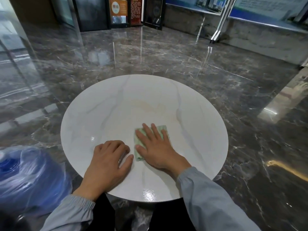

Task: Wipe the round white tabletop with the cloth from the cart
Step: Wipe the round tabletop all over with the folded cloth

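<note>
The round white tabletop (116,110) with faint grey veins fills the middle of the head view. A folded light green cloth (162,128) lies on its near right part. My right hand (155,147) presses flat on the cloth with straight, spread fingers and covers most of it. My left hand (106,162) rests on the bare tabletop just left of the cloth, fingers curled under, holding nothing. A faint brownish stain (150,105) shows beyond the cloth near the table's centre.
Glossy dark marble floor (183,60) surrounds the table. A blue water jug (25,174) wrapped in clear plastic stands at the near left. Dark display stands (133,12) line the far wall, and a metal post (220,27) rises at the far right.
</note>
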Available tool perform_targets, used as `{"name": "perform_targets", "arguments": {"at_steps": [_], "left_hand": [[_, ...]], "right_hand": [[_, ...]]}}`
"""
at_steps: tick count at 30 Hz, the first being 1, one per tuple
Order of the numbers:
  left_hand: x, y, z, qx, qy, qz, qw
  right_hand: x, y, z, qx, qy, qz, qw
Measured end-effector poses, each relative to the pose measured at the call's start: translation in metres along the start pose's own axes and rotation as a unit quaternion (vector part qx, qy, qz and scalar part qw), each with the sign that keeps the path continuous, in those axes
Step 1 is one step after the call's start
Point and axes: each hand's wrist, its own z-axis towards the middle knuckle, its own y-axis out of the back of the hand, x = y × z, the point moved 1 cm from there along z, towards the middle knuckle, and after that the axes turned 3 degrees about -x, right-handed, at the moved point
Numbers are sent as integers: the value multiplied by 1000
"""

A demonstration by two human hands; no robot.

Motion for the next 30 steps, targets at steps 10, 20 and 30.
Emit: {"name": "perform_targets", "arguments": {"at_steps": [10,20,30], "left_hand": [[1,-2,-1,-8,-9,-5,1000],[1,-1,-2,-8,-3,-24,1000],[-1,-3,-1,-30,-10,-18,999]], "right_hand": [[-12,-1,-14,13,-12,-15,1000],[-188,60,-15,-3,-304,-19,952],[-43,18,38,43,-105,-51,992]]}}
